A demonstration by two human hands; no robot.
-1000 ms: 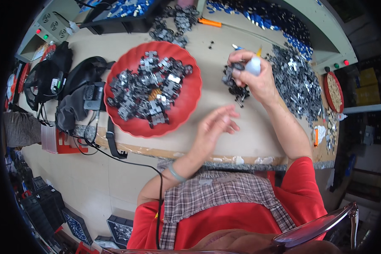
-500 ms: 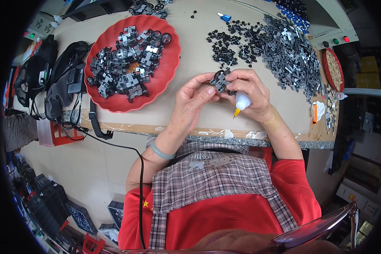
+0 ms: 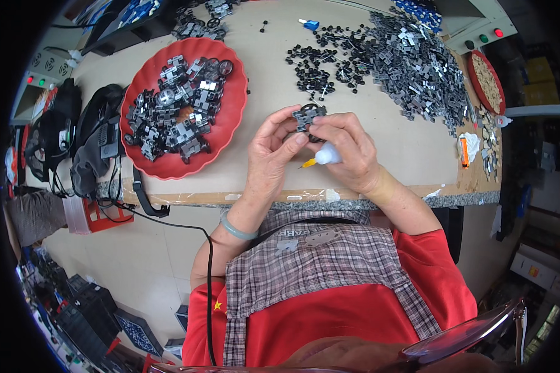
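White bottle [image 3: 328, 153] sits in right hand [image 3: 353, 148], wheeled part [image 3: 307, 117] in left hand [image 3: 271, 140].

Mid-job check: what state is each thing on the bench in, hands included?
Left hand: curled, fingers on the part
Right hand: closed, holding bottle and part
Grey wheeled part: held between both hands
White bottle: tilted, yellow tip exposed, pointing left
Red bowl: upright, heaped with wheeled parts
Black wheel pieces: loose, scattered
Grey pieces: piled loosely
Red indicator light: lit
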